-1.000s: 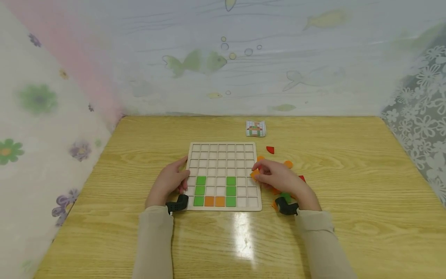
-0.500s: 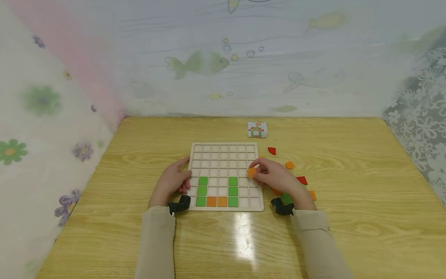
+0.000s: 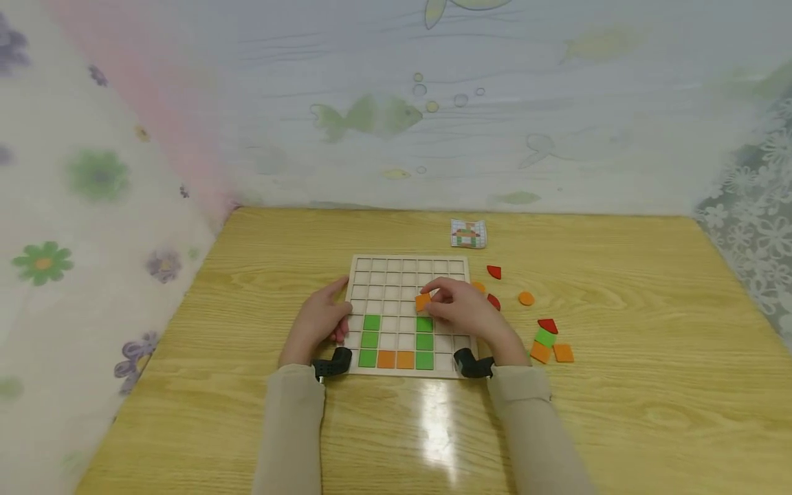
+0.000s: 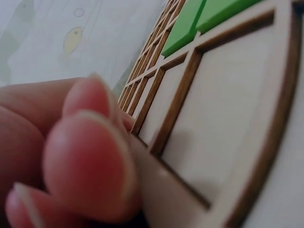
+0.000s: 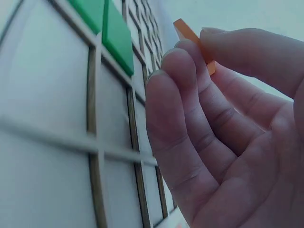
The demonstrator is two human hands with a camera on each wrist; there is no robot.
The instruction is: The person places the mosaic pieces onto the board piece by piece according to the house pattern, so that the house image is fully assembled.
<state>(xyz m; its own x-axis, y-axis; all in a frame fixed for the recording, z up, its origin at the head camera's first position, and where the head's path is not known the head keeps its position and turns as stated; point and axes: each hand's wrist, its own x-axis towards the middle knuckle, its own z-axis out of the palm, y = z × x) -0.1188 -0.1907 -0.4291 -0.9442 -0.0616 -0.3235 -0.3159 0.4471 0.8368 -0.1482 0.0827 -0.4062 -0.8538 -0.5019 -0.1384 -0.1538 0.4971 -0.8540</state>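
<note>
A pale wooden grid board [image 3: 386, 278] lies on the table. My left hand [image 3: 315, 322] grips its left edge, thumb on the rim; curled fingertips [image 4: 90, 166] show beside the frame in the left wrist view. Between thumb and fingers my right hand [image 3: 467, 313] pinches an orange square tile [image 3: 423, 302], held over the board just beyond the right-hand column of green tiles [image 3: 424, 342]. The right wrist view shows that tile tilted, its edge above the fingertips. Another green column [image 3: 369, 340] fills cells on the left, and two orange tiles [image 3: 386, 359] sit between the columns in the front row.
Behind the board lies a small pattern card [image 3: 468, 234]. To the right are red quarter-round pieces [image 3: 494, 272], an orange disc [image 3: 526, 298], and a cluster with a green tile [image 3: 545, 337] and orange tiles [image 3: 564, 353]. A painted wall [image 3: 371, 179] borders the table's far side.
The right hand has carried the orange tile leftward from the board's right edge to above the right green column, uncovering loose pieces. The left hand keeps its grip; the head view has shifted slightly.
</note>
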